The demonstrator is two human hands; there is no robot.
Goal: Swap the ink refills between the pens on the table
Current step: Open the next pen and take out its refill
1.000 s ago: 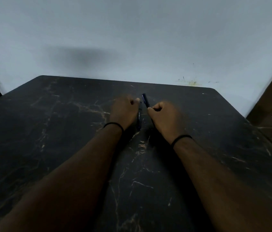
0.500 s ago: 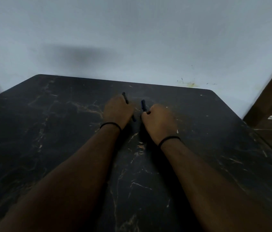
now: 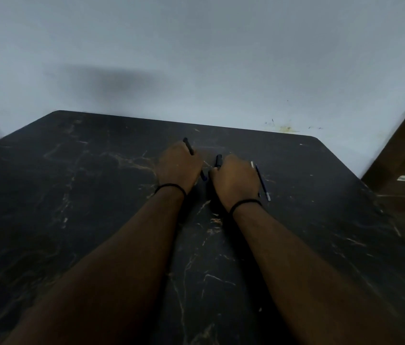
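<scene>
Each hand grips a dark pen part, left hand (image 3: 179,165) and right hand (image 3: 236,180) side by side; a loose refill (image 3: 261,180) lies just right of the right hand, pointing away

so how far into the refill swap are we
Early. Done: one thin refill lies loose on the table, right of the right hand. In hand: left hand grips one pen, right hand another. Left: the second refill, swapping, reassembly.
</scene>
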